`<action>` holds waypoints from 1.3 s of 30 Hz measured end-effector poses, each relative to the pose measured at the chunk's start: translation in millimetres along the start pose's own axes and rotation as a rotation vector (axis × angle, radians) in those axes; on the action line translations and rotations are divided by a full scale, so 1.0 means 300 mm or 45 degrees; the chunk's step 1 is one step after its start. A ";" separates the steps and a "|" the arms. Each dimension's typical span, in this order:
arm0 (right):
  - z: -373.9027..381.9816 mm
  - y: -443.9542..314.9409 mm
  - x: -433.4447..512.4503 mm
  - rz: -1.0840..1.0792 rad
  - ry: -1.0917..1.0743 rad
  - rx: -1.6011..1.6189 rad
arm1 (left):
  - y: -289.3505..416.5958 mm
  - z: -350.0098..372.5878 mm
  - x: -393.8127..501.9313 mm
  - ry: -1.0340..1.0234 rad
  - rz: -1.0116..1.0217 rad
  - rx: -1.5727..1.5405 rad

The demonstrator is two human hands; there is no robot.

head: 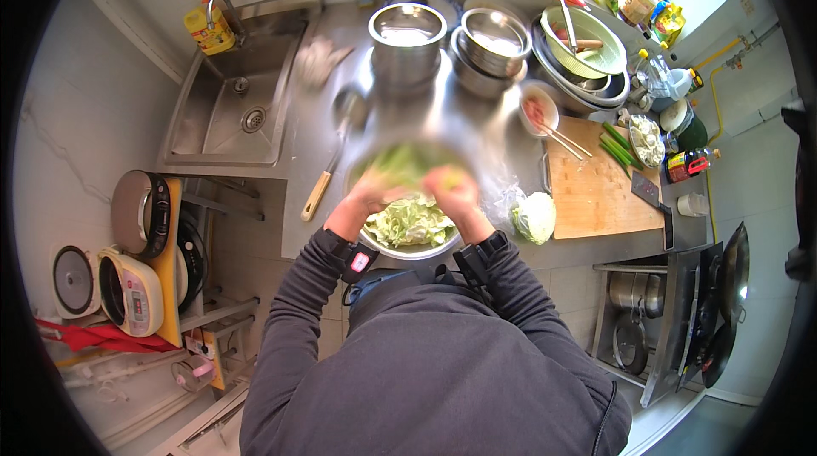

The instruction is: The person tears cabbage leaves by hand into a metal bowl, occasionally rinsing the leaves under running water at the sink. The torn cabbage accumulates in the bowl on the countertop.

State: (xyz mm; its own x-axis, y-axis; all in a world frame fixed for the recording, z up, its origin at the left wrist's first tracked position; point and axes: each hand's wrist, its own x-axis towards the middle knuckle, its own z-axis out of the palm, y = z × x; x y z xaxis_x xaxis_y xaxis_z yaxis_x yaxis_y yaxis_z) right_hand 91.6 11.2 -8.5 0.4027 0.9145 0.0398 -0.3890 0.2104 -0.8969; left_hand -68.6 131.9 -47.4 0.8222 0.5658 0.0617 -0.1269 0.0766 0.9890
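A steel bowl (408,254) of torn cabbage pieces (412,221) stands at the counter's front edge, right before me. Above it, my left hand (378,188) and my right hand (456,191) hold a green cabbage leaf (408,161) between them. Motion blurs the leaf and my fingers, so the exact grip is hard to make out. To the right of the bowl sits a cut cabbage head (535,218) beside a clear plastic bag (504,200).
A wooden cutting board (593,194) holds scallions (616,148) and a cleaver (646,189). Chopsticks rest on a bowl of meat (535,108). Steel pots (408,41) stand behind. A wooden-handled ladle (317,195) and gloves (317,63) lie left, near the sink (220,130).
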 end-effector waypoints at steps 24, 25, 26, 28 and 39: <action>0.045 -0.148 0.057 0.152 -0.263 0.347 | -0.048 -0.094 -0.066 0.047 -0.409 -0.103; 0.037 -0.149 0.066 0.195 -0.240 0.821 | -0.053 -0.082 -0.068 0.094 -0.440 -0.211; 0.017 -0.158 0.072 0.252 -0.036 0.785 | -0.057 -0.072 -0.070 0.207 -0.461 -0.107; -0.019 -0.168 0.076 0.314 0.137 0.287 | -0.063 -0.058 -0.067 0.317 -0.467 0.058; 0.030 -0.102 0.003 0.226 0.051 0.737 | 0.028 0.053 -0.060 0.266 -0.573 -0.457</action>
State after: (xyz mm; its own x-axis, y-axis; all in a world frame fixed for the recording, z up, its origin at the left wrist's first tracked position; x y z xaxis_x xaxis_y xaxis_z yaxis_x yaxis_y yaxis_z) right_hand 96.4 8.8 23.1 0.3169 0.9414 -0.1156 -0.8362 0.2198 -0.5025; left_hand -75.6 109.3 -38.0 0.7168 0.5602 -0.4151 -0.0013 0.5964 0.8027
